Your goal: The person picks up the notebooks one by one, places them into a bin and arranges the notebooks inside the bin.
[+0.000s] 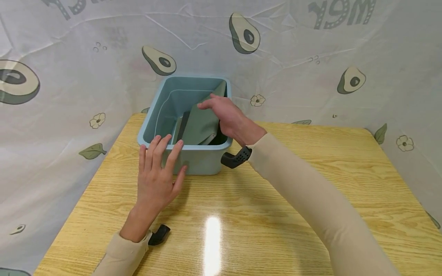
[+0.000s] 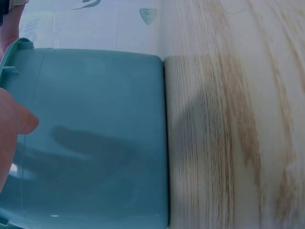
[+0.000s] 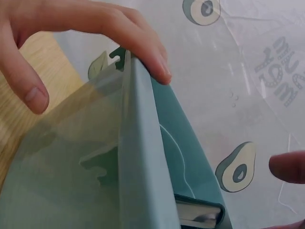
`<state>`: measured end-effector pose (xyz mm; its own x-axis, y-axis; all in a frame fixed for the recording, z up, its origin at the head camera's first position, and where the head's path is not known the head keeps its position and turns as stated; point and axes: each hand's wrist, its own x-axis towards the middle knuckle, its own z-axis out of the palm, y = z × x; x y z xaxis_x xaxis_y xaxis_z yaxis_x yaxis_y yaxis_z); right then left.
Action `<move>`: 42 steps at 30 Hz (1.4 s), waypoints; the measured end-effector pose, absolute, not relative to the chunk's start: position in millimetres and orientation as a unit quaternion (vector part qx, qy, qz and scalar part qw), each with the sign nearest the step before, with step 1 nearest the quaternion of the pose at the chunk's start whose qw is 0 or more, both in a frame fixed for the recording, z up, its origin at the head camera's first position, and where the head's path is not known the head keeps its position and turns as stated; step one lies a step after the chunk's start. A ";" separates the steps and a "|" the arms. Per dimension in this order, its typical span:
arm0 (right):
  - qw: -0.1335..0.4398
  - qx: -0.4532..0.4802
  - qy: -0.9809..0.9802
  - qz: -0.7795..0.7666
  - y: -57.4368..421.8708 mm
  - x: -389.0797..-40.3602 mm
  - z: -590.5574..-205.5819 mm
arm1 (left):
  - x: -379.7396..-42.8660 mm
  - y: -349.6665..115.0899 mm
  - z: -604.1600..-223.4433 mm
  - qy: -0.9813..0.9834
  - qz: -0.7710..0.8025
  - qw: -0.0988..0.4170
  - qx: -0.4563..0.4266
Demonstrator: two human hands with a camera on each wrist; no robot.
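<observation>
A blue plastic bin (image 1: 181, 147) stands on the table. Inside it, a grey-green book (image 1: 202, 122) leans at a slant toward the back right corner, with a darker strip (image 1: 183, 124) beside it. My left hand (image 1: 157, 176) is at the bin's front rim, fingers spread; its thumb (image 2: 24, 117) shows against the bin's outer wall. Over the right part of the bin is my right hand (image 1: 228, 115), thumb held out straight. From the right wrist, its bent fingers (image 3: 143, 43) lie over a pale edge; whether rim or cover, I cannot tell. The thumb (image 3: 288, 167) is apart.
The wooden table (image 1: 310, 172) extends in front of the bin and to both sides. Behind it hangs a pale cloth (image 1: 293, 76) printed with avocados, flowers and leaves. A black band (image 1: 236, 157) sits at the right wrist, another black piece (image 1: 159, 234) at the left.
</observation>
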<state>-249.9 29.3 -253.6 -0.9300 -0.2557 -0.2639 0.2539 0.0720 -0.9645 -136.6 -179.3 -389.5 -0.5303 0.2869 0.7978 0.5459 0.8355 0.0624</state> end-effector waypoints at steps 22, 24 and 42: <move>0.204 -0.067 0.797 -0.565 36.6 -246.4 -232.7 | -135.0 -178.2 -387.3 -0.865 -0.154 0.413 -0.240; 0.206 -0.069 0.796 -0.565 38.4 -245.8 -230.9 | -135.0 -178.0 -387.3 -0.864 -0.155 0.415 -0.241; 0.120 -0.144 0.877 -0.443 72.8 -228.7 -240.8 | -135.5 -178.2 -387.4 -0.859 -0.159 0.421 -0.245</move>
<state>-228.7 72.8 -240.8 -0.9298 -0.3587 -0.0829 -0.1463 0.5666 -0.8109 -135.5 -178.2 -387.4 -0.5258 0.2874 0.8006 0.5549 0.8292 0.0668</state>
